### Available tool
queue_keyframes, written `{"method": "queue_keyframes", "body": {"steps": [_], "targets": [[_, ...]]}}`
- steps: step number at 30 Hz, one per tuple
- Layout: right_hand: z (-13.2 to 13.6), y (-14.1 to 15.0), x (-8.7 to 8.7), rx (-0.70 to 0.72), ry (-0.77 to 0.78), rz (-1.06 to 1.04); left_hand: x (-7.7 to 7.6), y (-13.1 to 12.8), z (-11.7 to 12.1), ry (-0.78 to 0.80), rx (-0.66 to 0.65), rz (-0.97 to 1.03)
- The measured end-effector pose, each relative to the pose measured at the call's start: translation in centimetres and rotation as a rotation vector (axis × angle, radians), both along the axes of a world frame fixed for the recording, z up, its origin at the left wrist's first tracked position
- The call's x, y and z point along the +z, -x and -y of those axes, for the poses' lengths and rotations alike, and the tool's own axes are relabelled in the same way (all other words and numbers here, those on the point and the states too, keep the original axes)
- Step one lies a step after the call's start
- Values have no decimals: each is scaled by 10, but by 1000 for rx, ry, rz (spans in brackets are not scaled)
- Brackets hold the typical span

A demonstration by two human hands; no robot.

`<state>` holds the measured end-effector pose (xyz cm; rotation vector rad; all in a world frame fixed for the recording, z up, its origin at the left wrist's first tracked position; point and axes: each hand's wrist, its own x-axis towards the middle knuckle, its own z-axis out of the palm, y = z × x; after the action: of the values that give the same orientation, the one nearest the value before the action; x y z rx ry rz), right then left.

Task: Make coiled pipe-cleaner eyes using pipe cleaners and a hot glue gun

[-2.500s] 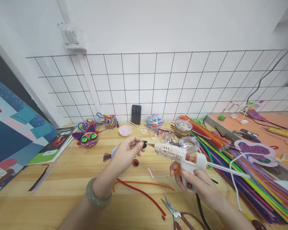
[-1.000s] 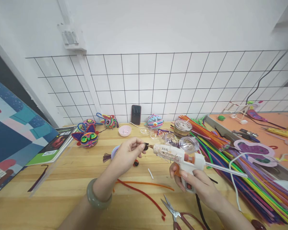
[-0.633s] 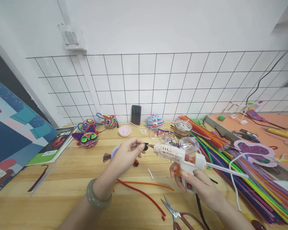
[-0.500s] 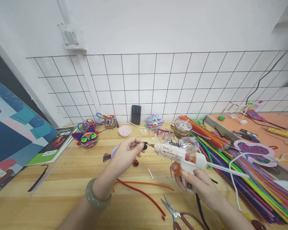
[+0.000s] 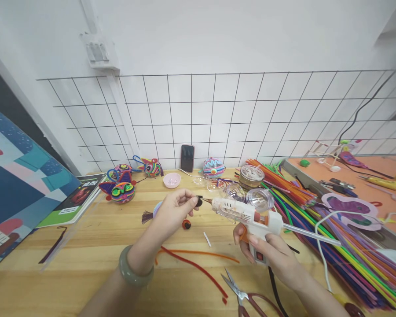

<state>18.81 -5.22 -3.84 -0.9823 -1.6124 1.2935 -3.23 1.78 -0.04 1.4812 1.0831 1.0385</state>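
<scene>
Pinching with the left hand (image 5: 175, 208), nearly closed, on a small black piece (image 5: 199, 202) at the nozzle (image 5: 207, 200); gripping the glue gun (image 5: 232, 209) in the curled right hand (image 5: 275, 255). Best to press the orange trigger (image 5: 244, 235) gently, holding steady above the bench (image 5: 100, 246), skin clear of likely heat.

Glue gun (image 5: 235, 210) smooth plastic; tabletop (image 5: 95, 248) wood; scissor blades (image 5: 236, 290) metal.

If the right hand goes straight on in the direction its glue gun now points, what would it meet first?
Probably the small black piece pinched in the left hand: the glue gun in the right hand has its nozzle at that piece, perhaps touching; depth is unclear.
</scene>
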Motion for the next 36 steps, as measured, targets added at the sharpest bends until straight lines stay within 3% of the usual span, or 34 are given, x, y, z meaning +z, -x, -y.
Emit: {"method": "queue_keyframes", "body": {"steps": [9, 14, 18, 23, 27, 32, 36], "targets": [[-6, -5, -6, -69, -112, 100, 2, 1, 1, -14, -10, -2], [-15, -7, -15, -157, -242, 503, 2, 0, 2, 10, -21, 31], [-27, -8, -26, -120, -407, 836, 2, -1, 5, 19, -72, 41], [-35, -10, -42, -87, -520, 1014, 5, -3, 10, 89, -129, 39], [-33, -10, -42, -75, -458, 1011, 6, -7, 13, 131, -181, 76], [-27, -10, -26, -115, -457, 956, 2, -13, 18, 213, -242, 177], [-20, -6, -15, -256, -469, 651, -7, -24, 23, 327, -284, 345]]}}
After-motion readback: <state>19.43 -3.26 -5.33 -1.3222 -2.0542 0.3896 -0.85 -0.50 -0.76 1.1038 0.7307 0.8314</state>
